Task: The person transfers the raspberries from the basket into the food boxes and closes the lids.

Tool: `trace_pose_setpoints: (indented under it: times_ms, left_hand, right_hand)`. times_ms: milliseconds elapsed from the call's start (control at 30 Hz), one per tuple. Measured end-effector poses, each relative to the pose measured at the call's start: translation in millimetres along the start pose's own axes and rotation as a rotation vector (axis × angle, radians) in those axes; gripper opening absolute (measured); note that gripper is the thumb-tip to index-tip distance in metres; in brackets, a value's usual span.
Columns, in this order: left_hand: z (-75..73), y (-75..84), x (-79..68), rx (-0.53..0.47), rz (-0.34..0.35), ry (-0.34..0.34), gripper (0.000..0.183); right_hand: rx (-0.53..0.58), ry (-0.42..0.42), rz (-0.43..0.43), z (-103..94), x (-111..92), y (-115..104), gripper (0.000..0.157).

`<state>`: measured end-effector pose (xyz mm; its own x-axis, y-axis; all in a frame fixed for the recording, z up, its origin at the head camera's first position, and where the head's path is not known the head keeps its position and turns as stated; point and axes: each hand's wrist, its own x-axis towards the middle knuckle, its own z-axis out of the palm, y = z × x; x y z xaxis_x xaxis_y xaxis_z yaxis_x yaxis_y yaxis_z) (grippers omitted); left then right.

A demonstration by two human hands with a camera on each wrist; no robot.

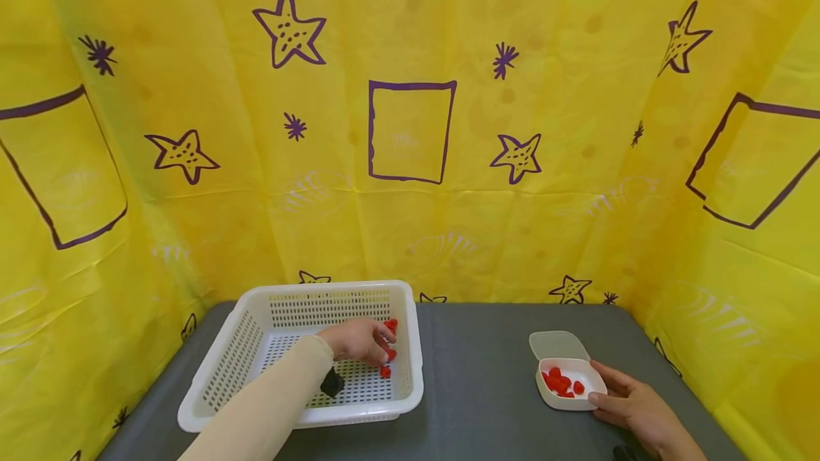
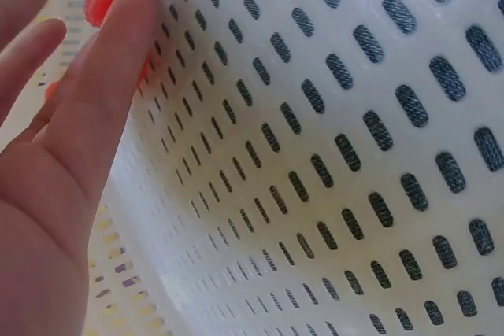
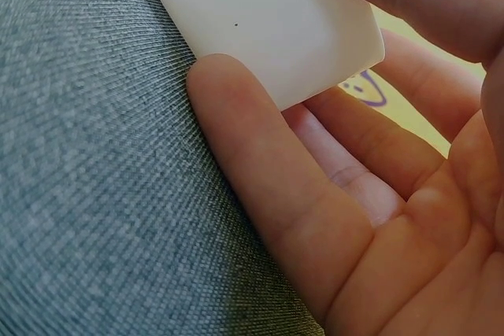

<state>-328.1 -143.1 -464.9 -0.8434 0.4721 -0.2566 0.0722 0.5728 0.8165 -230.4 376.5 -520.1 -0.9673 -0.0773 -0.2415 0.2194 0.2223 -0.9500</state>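
My left hand (image 1: 364, 340) reaches down into a white slotted basket (image 1: 413, 375), its fingertips at red raspberries (image 1: 385, 371) along the right side. In the left wrist view, one fairly straight finger touches or overlaps a raspberry (image 2: 102, 1); a firm pinch does not show. On the right, my right hand (image 1: 640, 411) holds a small white box (image 1: 557, 402) by its right side, thumb at the rim and fingers against the wall. Several raspberries (image 1: 556, 381) lie inside it, and its translucent lid (image 1: 559, 344) is flipped back. The right wrist view shows only the box's outer wall (image 3: 268, 29).
Basket and box stand apart on a dark grey table (image 1: 474, 368). Yellow patterned curtain (image 1: 410, 233) hangs behind and at both sides. A small black object (image 1: 332, 383) shows below the left wrist inside the basket.
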Motion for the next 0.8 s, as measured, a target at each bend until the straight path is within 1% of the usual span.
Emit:
trace_pose_setpoints:
  times_ms: [233,400,500,667,800]
  left_hand:
    - [-2.0,-1.1,-0.6,0.063,0.000,0.034,0.029]
    - [-4.6,-7.1,0.5,0.129,-0.033,0.084,0.026]
    - [-5.7,-11.3,2.7,0.163,-0.054,0.105,0.020]
    - [-7.1,-15.8,6.2,0.217,-0.063,0.116,0.013]
    - [-7.2,-16.2,7.5,0.240,-0.052,0.112,0.010]
  right_hand:
    - [-0.006,-0.001,-0.001,-0.1,-0.1,-1.3,0.082]
    - [-0.003,-0.002,-0.006,0.4,-0.5,-0.6,0.081]
    - [-0.001,-0.006,-0.011,0.7,-0.7,0.2,0.081]
    - [0.004,-0.018,-0.012,-0.2,-0.6,0.3,0.081]
    - [0.007,-0.015,-0.006,-0.8,-0.5,0.2,0.081]
